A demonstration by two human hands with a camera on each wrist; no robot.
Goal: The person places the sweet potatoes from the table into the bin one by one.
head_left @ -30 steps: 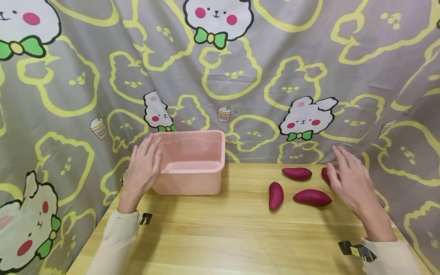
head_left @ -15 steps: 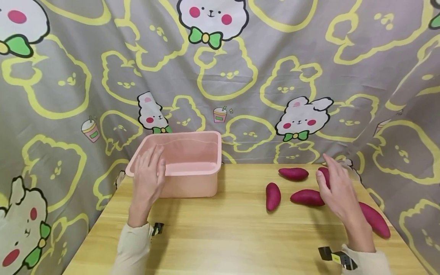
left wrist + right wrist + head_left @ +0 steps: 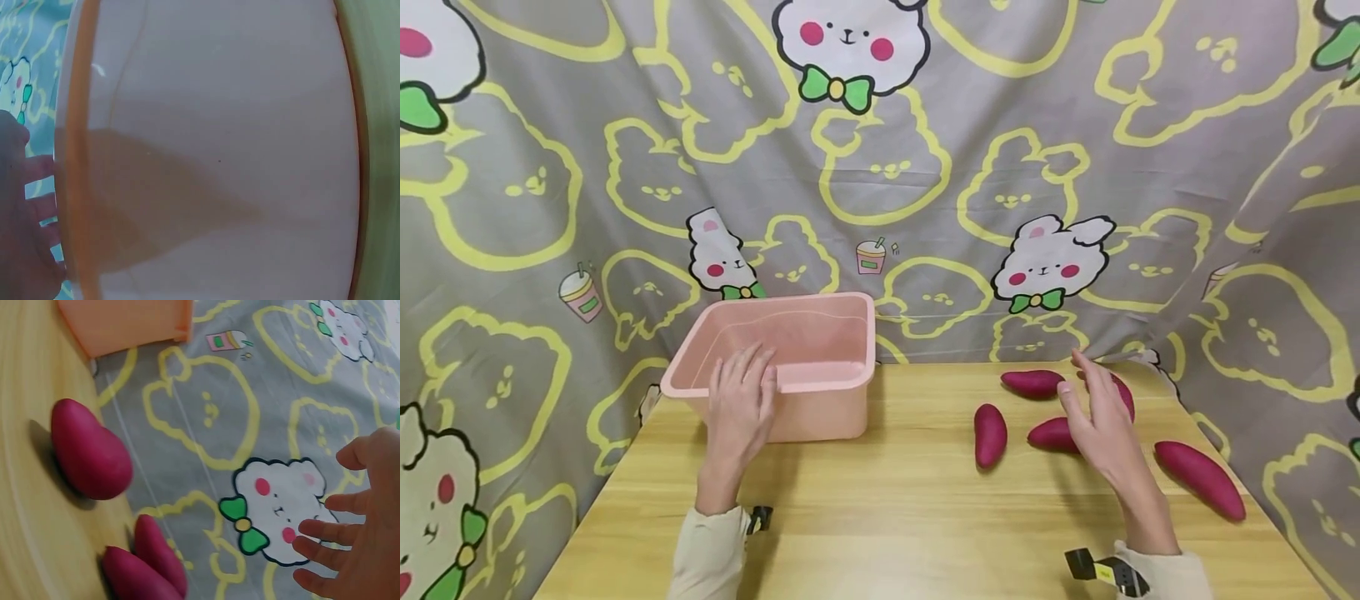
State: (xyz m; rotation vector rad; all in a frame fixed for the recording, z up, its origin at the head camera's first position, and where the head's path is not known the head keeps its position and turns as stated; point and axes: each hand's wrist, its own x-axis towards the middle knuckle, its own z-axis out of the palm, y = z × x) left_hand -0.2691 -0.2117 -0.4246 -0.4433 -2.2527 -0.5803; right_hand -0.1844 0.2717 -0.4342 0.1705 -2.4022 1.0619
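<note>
My left hand (image 3: 739, 412) is at the near side of a pink plastic bin (image 3: 831, 417), its relaxed fingers overlapping the rim in the head view. In the left wrist view, the bin's wall (image 3: 250, 94) fills most of the picture, with the fingers beyond its edge. My right hand (image 3: 1105, 429) hovers over several purple sweet potatoes, fingers extended and holding nothing. One sweet potato (image 3: 1052, 435) is partly hidden under it, and another (image 3: 1123, 396) shows behind it. Others lie around: one at the back (image 3: 1032, 384), one nearer the bin (image 3: 991, 436), one at the right (image 3: 1200, 481).
The light wooden table (image 3: 880, 517) carries everything. A grey patterned curtain (image 3: 925, 208) hangs behind it and along both sides. A dark strap device (image 3: 1108, 571) sits at the right wrist, and a similar one (image 3: 760, 518) at the left.
Both hands have come nearer to me and inward; the left has gone from the bin's left side to its near rim. The rightmost sweet potato has come into sight. The view has shifted slightly.
</note>
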